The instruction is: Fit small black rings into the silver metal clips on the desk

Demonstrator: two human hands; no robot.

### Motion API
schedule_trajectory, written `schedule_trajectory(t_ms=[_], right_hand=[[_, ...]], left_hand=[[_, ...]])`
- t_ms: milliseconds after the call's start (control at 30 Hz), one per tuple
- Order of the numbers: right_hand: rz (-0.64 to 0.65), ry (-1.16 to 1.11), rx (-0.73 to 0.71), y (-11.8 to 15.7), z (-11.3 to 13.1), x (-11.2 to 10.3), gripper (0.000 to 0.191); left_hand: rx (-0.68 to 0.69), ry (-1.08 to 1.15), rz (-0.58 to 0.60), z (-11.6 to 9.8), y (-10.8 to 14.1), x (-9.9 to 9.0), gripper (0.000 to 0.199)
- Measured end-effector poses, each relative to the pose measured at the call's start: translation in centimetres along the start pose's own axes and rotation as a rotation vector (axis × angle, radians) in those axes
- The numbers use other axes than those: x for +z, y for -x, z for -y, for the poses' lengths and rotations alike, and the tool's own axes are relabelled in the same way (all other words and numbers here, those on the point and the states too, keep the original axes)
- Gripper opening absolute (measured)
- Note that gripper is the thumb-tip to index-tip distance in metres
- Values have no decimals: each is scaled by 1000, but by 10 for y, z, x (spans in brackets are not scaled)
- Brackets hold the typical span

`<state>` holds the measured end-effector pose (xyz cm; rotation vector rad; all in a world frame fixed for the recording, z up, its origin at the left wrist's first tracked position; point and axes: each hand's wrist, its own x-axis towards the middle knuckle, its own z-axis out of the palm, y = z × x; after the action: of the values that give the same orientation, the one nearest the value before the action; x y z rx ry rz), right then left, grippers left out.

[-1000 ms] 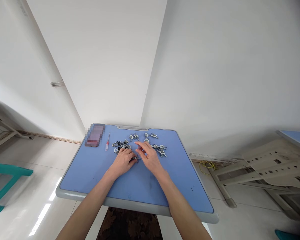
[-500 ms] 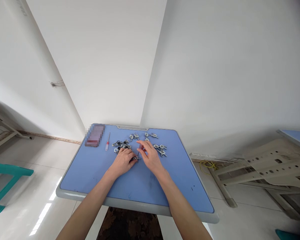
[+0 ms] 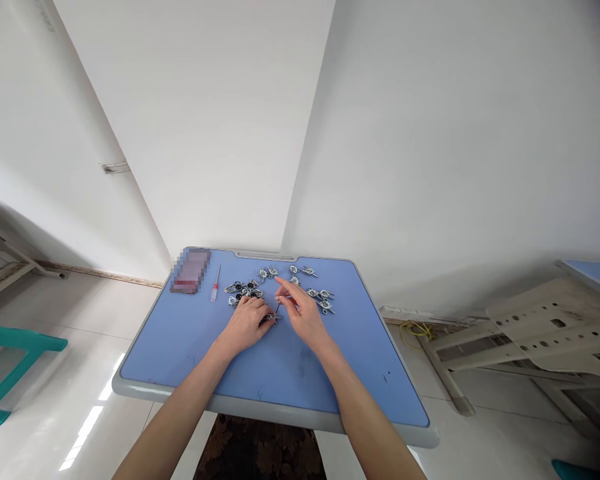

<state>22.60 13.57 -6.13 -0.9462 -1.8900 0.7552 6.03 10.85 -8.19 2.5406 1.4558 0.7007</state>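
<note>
On the blue tabletop [image 3: 180, 353], my left hand [image 3: 249, 321] pins down a small silvery metal part [image 3: 274, 319] with thumb and fingertips; most of that part is covered. My right hand [image 3: 303, 312] pinches a small screwdriver [image 3: 278, 308] held steeply, its thin shaft meeting the metal part. The fingers hide most of its handle. Left of and behind my left hand lies a cluster of metal parts with black round pieces [image 3: 244, 289]. Similar silvery parts [image 3: 325, 300] lie right of my right hand, and several more metal parts [image 3: 269, 273] lie behind both hands.
A second screwdriver [image 3: 215, 288] with a clear and red handle lies on the left of the table, beside a blurred-out flat object [image 3: 191, 271]. White walls rise behind. A green stool [image 3: 20, 340] stands at left, another desk [image 3: 593, 273] at right.
The fingers of my right hand have shifted slightly on the screwdriver, and its reddish handle shows less now. My left hand and the metal part have stayed in place.
</note>
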Motion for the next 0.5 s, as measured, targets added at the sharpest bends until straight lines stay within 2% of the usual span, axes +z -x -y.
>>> schedule_trajectory(t_ms=[300,400,500], right_hand=[[68,-114,76,1,2,2,33],[15,-159,71,1,3,-1,30],[-25,-51,75,1,2,-6,28]], left_hand=[[-5,12,-2,0,0,1,8],[-6,10,-1,0,0,0,9],[-7,4,0,0,0,-1,11]])
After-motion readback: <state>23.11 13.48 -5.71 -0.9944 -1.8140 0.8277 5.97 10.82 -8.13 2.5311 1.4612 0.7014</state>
